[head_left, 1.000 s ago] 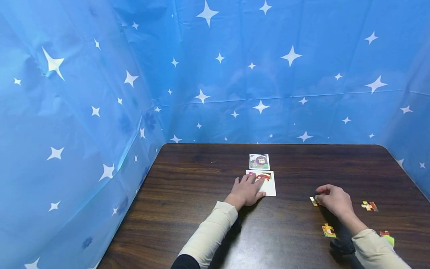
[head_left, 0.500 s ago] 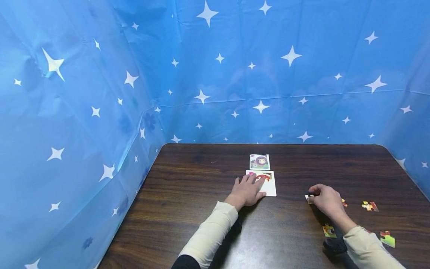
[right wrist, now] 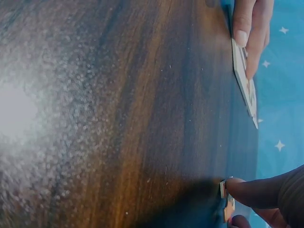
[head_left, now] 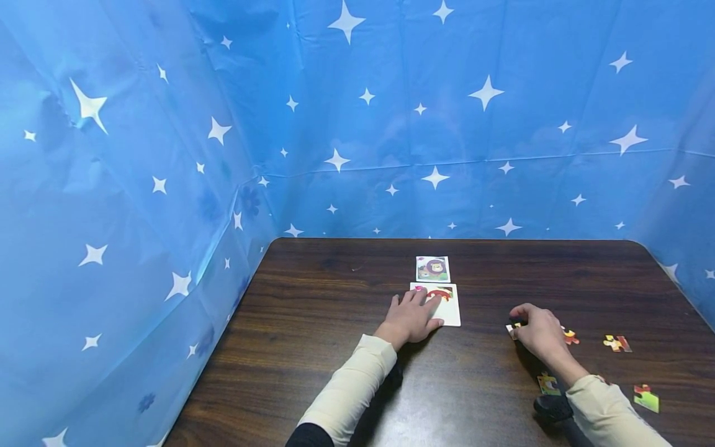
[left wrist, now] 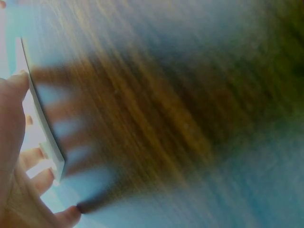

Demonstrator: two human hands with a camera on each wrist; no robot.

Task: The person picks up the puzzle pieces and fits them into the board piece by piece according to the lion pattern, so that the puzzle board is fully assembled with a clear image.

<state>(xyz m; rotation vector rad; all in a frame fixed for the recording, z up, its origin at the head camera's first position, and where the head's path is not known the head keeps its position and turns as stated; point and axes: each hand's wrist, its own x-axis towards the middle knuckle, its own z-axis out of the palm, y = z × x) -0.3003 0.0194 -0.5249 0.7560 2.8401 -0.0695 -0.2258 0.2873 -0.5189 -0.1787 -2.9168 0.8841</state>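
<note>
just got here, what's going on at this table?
A person is working on a small picture puzzle. Their left hand rests, fingers spread, on a white board whose far part shows some coloured picture and whose near right part is blank. Their right hand pinches a puzzle piece off to the right, apart from the board; I can't tell if it's lifted. Other loose pieces lie around that hand. A lion card lies just beyond the board.
</note>
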